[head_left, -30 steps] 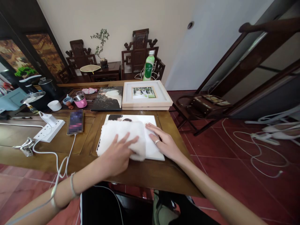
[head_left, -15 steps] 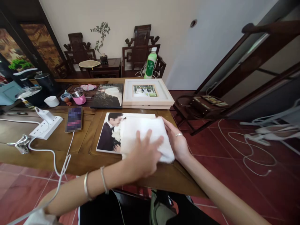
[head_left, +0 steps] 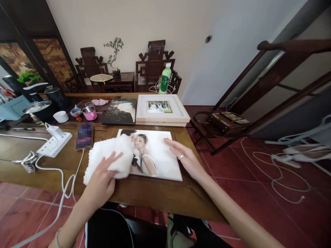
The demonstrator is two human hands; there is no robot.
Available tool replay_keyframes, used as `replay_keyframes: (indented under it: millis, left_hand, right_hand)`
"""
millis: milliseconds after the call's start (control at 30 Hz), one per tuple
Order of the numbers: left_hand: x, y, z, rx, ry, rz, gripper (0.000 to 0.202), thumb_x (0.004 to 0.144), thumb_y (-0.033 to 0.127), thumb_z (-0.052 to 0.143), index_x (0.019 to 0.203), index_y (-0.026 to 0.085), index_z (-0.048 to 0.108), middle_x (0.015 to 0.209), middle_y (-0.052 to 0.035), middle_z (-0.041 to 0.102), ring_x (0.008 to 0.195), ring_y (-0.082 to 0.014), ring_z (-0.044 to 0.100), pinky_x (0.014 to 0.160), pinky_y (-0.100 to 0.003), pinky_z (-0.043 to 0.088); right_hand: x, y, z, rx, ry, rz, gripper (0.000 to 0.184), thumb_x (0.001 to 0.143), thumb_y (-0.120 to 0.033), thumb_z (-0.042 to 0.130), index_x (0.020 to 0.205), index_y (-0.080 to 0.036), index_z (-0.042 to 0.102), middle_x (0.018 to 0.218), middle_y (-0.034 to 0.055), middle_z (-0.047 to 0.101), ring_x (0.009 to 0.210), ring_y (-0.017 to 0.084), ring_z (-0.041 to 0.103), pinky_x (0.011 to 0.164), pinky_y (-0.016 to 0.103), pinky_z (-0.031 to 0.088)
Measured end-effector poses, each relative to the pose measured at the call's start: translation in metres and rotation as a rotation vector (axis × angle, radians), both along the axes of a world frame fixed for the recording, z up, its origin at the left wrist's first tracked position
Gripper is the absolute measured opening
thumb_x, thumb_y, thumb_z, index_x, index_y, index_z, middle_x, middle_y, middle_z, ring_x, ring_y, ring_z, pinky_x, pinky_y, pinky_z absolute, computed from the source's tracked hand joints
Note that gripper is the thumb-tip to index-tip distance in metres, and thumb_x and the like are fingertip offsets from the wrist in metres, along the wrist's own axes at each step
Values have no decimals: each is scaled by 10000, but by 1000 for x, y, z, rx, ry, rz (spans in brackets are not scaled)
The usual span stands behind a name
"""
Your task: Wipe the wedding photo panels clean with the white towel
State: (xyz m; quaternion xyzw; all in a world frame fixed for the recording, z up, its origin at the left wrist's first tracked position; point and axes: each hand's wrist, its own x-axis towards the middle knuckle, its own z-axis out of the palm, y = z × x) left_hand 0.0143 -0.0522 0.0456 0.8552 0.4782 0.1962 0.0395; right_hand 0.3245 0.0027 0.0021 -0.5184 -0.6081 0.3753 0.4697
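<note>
A large unframed wedding photo print (head_left: 157, 156) lies flat on the wooden table (head_left: 155, 196) in front of me. My left hand (head_left: 99, 182) presses flat on a white cloth (head_left: 107, 156) that covers the print's left edge, fingers spread. My right hand (head_left: 184, 158), with a ring on one finger, rests open on the print's right edge.
Behind the print lie a dark photo panel (head_left: 120, 111) and a white framed photo (head_left: 160, 108). A phone (head_left: 84, 135), a white power strip (head_left: 54, 139) with cables, a pink cup (head_left: 89, 112) and a green bottle (head_left: 164, 79) stand around. A chair (head_left: 222, 120) stands at right.
My left hand has swept the white cloth from the print's right side to its left edge, which uncovered the picture. My right hand moved back onto the print's right edge.
</note>
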Motion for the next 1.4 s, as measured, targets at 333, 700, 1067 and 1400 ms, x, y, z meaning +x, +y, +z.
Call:
replay_keyframes:
  millis: [333,700,1067,1400]
  left_hand:
    - [-15,17,-36,255,-313,346,335,855,326,555,553,189,502,536,-16,578,540,-175,577,559,-269,461]
    - [-16,19,-45,352,-348,427,233,831,366,557,734,158,597,737,-109,704,698,-280,693,639,-351,537]
    - [-20,15,-45,302,-508,483,228,831,352,605,863,130,651,895,-122,739,868,-280,704,799,-364,559]
    - [-20,15,-41,314,-477,465,220,836,347,587,822,135,645,859,-120,733,836,-280,701,766,-359,555]
  right_hand:
    - [-90,-27,23,293,-953,409,916,781,-692,535,1450,-92,356,1547,228,241,1438,421,170,1109,704,118]
    - [-114,-28,9,711,-1267,389,506,930,-157,475,1412,-299,409,1298,261,575,1094,432,625,790,681,493]
    - [-80,-23,22,870,-1111,548,276,883,-96,518,1083,-261,613,1354,192,556,1160,419,586,834,719,473]
    - [-61,-26,52,658,-751,421,472,907,-126,505,1279,-414,548,1312,5,610,1280,275,516,1055,597,405]
